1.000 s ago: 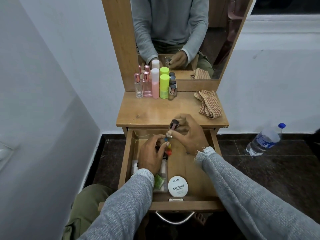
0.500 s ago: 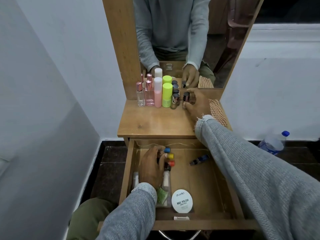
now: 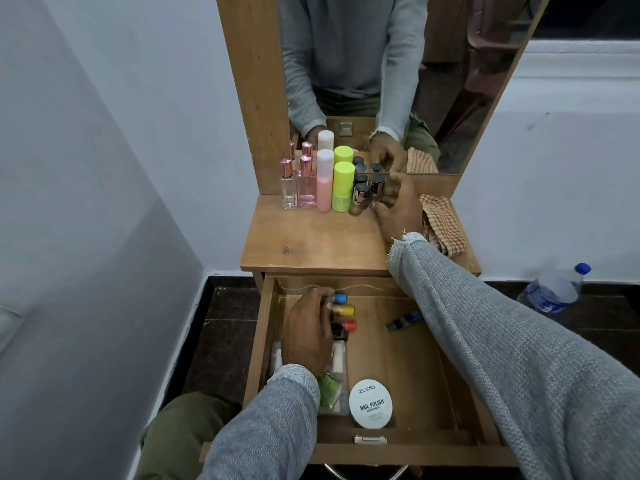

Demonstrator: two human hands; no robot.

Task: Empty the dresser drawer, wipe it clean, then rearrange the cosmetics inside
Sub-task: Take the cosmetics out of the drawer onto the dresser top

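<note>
The wooden drawer (image 3: pixel 450 379) stands pulled open below the dresser top (image 3: pixel 311 237). My left hand (image 3: pixel 306 332) reaches into its back left and grips a cluster of small nail polish bottles (image 3: pixel 343 311) with blue, yellow and orange caps. My right hand (image 3: pixel 398 202) is up on the dresser top, fingers closed around a dark-capped nail polish bottle (image 3: pixel 376 185) set beside another small bottle (image 3: pixel 359 195). In the drawer lie a dark blue bottle (image 3: pixel 405 321), a round white nail polish remover tub (image 3: pixel 370 403) and a clear box (image 3: pixel 332 393) with green contents.
Along the mirror (image 3: pixel 381 81) stand two clear perfume bottles (image 3: pixel 298 185), a pink bottle (image 3: pixel 325 181) and a neon yellow bottle (image 3: pixel 343 187). A checked cloth (image 3: pixel 443 223) lies at the top's right end. A plastic water bottle (image 3: pixel 554 289) lies on the dark floor at right.
My right hand lifted a dark-capped bottle out of the drawer and carried it to the row on the dresser top. My left hand stayed on the coloured bottles in the drawer.
</note>
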